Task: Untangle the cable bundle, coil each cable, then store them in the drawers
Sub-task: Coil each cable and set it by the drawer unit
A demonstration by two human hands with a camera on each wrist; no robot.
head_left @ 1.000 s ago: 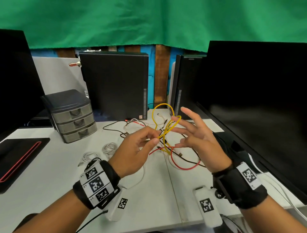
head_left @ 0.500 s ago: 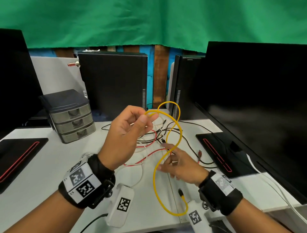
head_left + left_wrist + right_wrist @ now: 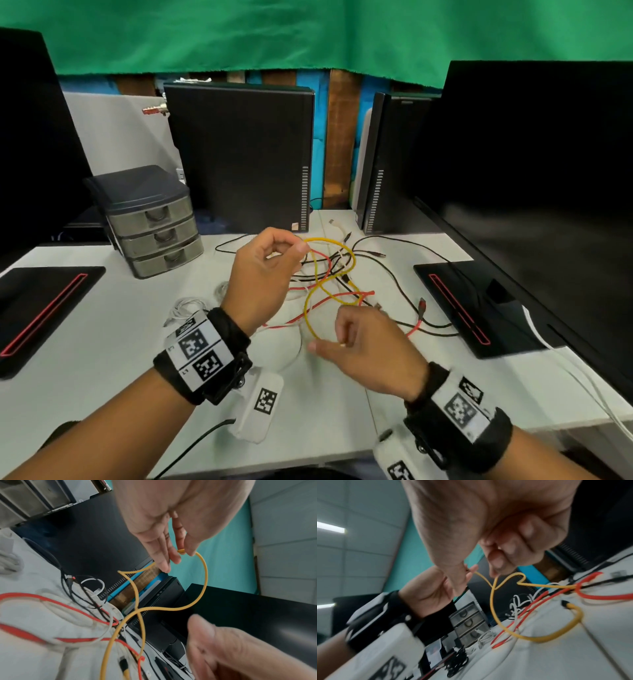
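Observation:
A yellow cable [image 3: 329, 274] loops up out of a tangle of red [image 3: 342, 297], black [image 3: 400, 284] and white cables on the white desk [image 3: 102, 342]. My left hand [image 3: 299, 248] is raised over the tangle and pinches the yellow cable between thumb and fingertips; the left wrist view shows the pinch [image 3: 181, 551]. My right hand [image 3: 329, 344] is lower and nearer, fingers curled round the yellow cable's [image 3: 493, 601] other part. The grey three-drawer unit [image 3: 154, 219] stands at the back left, all drawers closed.
Two coiled white cables [image 3: 186, 305] lie left of my left wrist. Black PC towers [image 3: 239, 154] stand behind the tangle. A monitor [image 3: 531, 171] with its red-striped base [image 3: 472, 301] fills the right side. Another base [image 3: 41, 301] lies at the left.
My left hand lifted the yellow cable up out of the tangle. My right hand dropped toward the desk and took hold of the cable lower down; the hanging loop is now shorter.

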